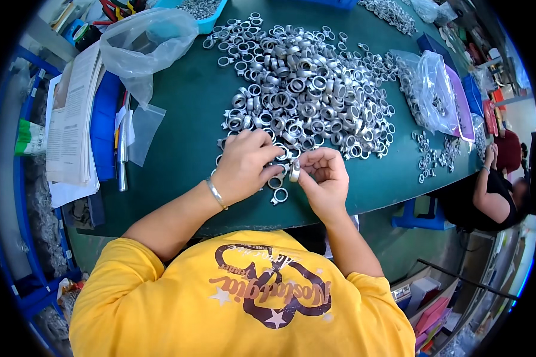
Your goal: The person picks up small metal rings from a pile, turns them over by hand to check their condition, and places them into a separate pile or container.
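Observation:
A big heap of silver metal rings, each with a small lug, lies on the green table. My right hand is closed, pinching one metal ring between thumb and fingers, edge-on to me. Beside it, my left hand rests palm down over rings at the heap's near edge, fingers bent, thumb and forefinger apart. Its other fingertips are partly hidden. Just below the two hands, a loose ring lies flat on the table.
A clear plastic bag and a blue tray of small parts are at the far left. Papers stand along the left edge. A purple tray with a plastic bag lies at right. Another person sits beyond the right side.

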`<state>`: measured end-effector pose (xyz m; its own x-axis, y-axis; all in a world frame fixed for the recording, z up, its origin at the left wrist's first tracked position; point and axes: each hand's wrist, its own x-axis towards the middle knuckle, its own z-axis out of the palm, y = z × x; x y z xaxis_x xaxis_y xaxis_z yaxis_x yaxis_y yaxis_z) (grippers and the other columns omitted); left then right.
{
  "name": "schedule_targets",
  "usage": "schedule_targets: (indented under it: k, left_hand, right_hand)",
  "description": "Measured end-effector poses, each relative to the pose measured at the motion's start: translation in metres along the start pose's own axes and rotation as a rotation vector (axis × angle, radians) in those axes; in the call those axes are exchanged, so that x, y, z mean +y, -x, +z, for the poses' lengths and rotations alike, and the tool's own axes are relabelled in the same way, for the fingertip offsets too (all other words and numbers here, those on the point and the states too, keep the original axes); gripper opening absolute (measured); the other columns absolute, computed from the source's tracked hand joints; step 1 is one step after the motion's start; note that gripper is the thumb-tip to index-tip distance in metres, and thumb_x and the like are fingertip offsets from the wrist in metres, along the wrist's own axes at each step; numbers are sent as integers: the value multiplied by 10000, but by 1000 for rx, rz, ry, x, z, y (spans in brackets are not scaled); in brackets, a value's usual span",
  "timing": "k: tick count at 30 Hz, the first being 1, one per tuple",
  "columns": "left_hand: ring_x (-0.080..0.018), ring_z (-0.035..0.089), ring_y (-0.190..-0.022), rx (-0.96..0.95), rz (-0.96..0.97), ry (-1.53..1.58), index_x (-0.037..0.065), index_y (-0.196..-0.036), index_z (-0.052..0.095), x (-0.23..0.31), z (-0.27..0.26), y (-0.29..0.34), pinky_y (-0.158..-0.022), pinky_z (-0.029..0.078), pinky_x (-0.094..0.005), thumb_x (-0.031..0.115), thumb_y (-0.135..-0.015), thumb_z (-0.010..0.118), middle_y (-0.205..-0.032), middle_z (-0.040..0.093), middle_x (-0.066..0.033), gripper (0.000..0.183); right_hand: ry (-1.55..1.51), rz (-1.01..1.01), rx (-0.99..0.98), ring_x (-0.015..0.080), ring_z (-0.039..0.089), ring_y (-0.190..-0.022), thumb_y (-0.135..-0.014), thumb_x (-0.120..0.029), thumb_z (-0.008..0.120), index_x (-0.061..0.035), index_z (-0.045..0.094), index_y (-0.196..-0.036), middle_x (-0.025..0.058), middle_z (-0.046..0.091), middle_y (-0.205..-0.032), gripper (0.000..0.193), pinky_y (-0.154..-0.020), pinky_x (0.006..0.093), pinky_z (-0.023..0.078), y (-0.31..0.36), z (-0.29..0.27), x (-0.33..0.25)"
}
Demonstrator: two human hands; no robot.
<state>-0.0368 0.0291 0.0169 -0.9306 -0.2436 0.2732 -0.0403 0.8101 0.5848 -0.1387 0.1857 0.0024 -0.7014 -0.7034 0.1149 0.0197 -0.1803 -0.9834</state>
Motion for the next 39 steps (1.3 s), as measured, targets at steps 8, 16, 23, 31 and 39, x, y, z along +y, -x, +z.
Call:
schedule_targets:
  k: [8,16,23,31,39]
  left_hand:
    - [-187,572,-800,123,78,218,49,-893,652,15,-2,0,-717,422,-318,92,-711,749,-905,589,-41,210]
    - [-148,614,-680,57,-24,573,-15,-821,640,23,4,13,-612,501,-238,8,-722,751,-813,629,-83,150]
    - [-160,603,-669,85,128,444,11,-819,640,21,3,11,-602,487,-262,-16,-731,731,-806,626,-85,129]
    - [-118,579,-667,191,-19,462,21,-881,627,19,-6,14,-570,463,-212,-61,-722,709,-837,604,-68,197]
    - [-139,573,-690,297,-112,328,12,-882,648,-3,-20,20,-595,460,-228,-20,-740,703,-851,601,-74,155]
  right_hand:
    - [197,-267,107,147,599,-804,-719,144,631,-12,521,-974,105,587,-931,318,-700,242,503,6,4,-2]
    - [151,-320,101,156,590,-832,-727,169,584,0,513,-1019,120,522,-1043,345,-682,272,515,9,9,-5]
    - [-134,342,-42,77,573,-670,-990,-249,459,18,589,-1059,28,599,-777,304,-538,192,437,9,-7,-11]
    - [-517,426,-137,196,656,-780,-924,-91,563,47,559,-1158,158,655,-962,271,-611,250,542,11,-10,-7]
    - [-750,359,-72,233,635,-872,-812,77,485,23,544,-995,159,601,-960,200,-604,272,555,9,-21,-10]
